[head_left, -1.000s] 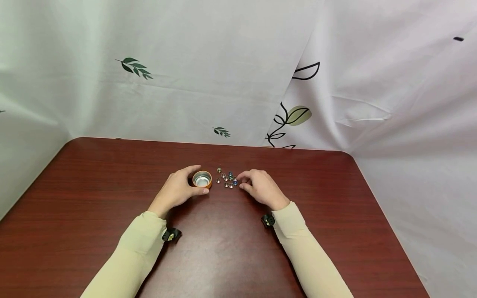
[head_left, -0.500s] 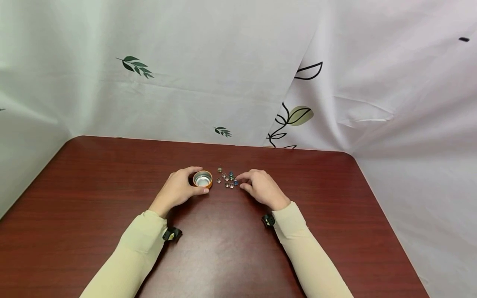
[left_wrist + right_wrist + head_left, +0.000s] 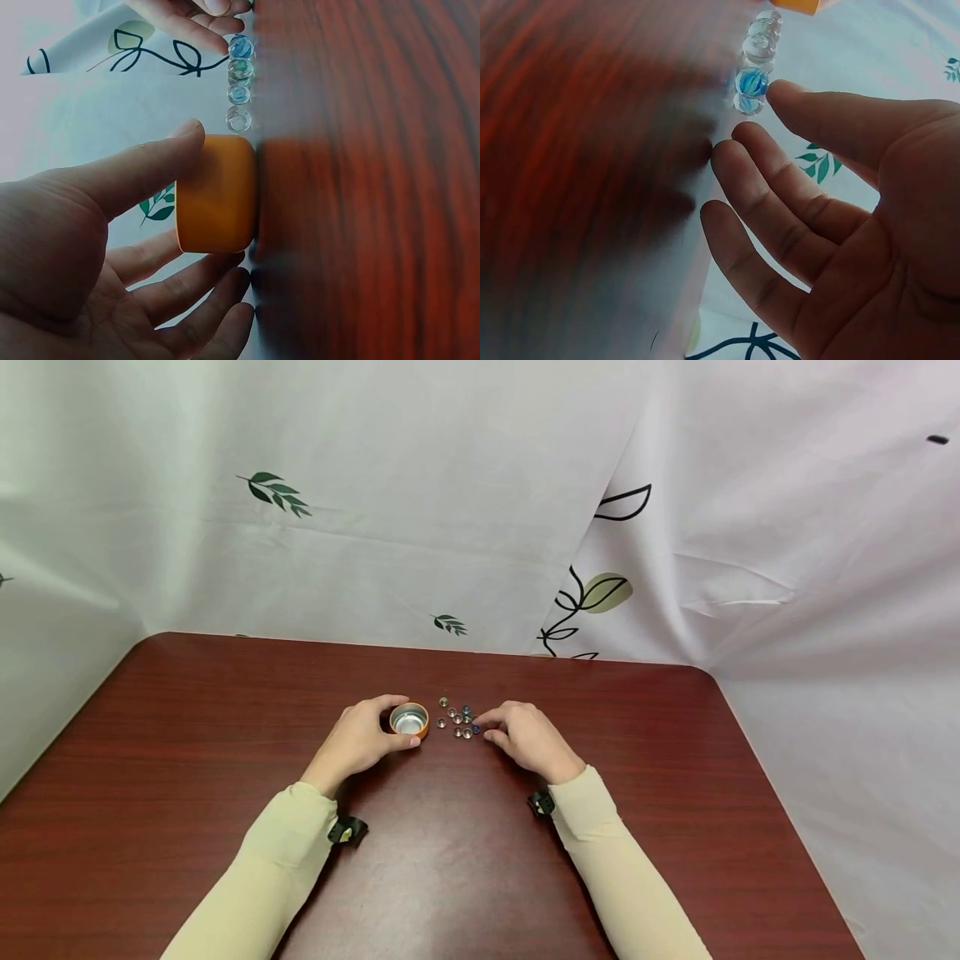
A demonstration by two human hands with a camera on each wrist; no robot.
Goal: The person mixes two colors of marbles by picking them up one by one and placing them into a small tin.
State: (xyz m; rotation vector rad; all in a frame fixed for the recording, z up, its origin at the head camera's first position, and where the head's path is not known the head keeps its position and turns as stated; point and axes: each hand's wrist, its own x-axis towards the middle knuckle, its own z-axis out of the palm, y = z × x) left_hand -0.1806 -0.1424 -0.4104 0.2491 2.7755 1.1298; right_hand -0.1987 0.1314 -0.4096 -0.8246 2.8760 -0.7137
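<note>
Across the worktop (image 3: 450,835), between the person's two hands, lies a loose scatter of marbles (image 3: 458,719), with the tin (image 3: 217,195) at its left edge and the right hand (image 3: 531,742) at its right. The marble that counts, as I judge it, is the blue marble (image 3: 476,728) at the cluster's right edge: it sits just left of the right hand, by the tip of the index finger. The thumb stands a little nearer to the person and slightly apart, and I see no pinch; the other fingers hang loose and hold nothing. Whether the index fingertip really touches the glass I can't tell for sure.

The left hand (image 3: 362,739) grips the tin, thumb on its near side and fingers round the far side. The tin stands upright on the worktop, mouth up.

Being round, the marbles give no long axis to line up with; what matters, I'd say, is order along the row. From left to right it runs tin, marbles, blue marble, right hand. So the right hand is the nearer one to the blue marble, and the rest of the marbles lie between that marble and the tin.
</note>
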